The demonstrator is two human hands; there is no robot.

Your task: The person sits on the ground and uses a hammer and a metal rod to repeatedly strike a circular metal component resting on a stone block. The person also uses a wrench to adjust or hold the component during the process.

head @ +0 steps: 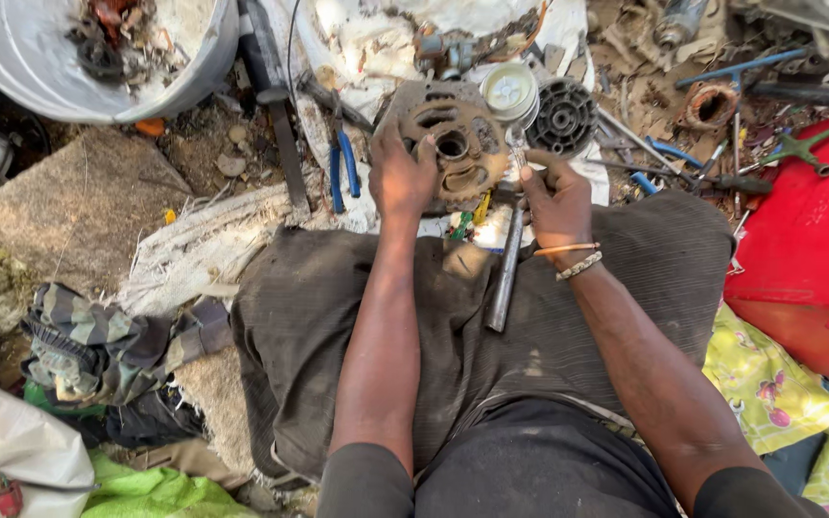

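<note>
My left hand grips the left edge of a round, rusty metal housing with several openings and a central hole, held upright on the ground ahead of my knees. My right hand holds a long grey metal rod near its upper end, its tip against the right side of the housing. The rod's lower end lies across the dark cloth on my lap. Two bracelets circle my right wrist.
A black ribbed round part and a white lid lie just behind the housing. Blue-handled pliers lie to the left, a grey tub at top left, a stone, a red metal panel and loose tools to the right.
</note>
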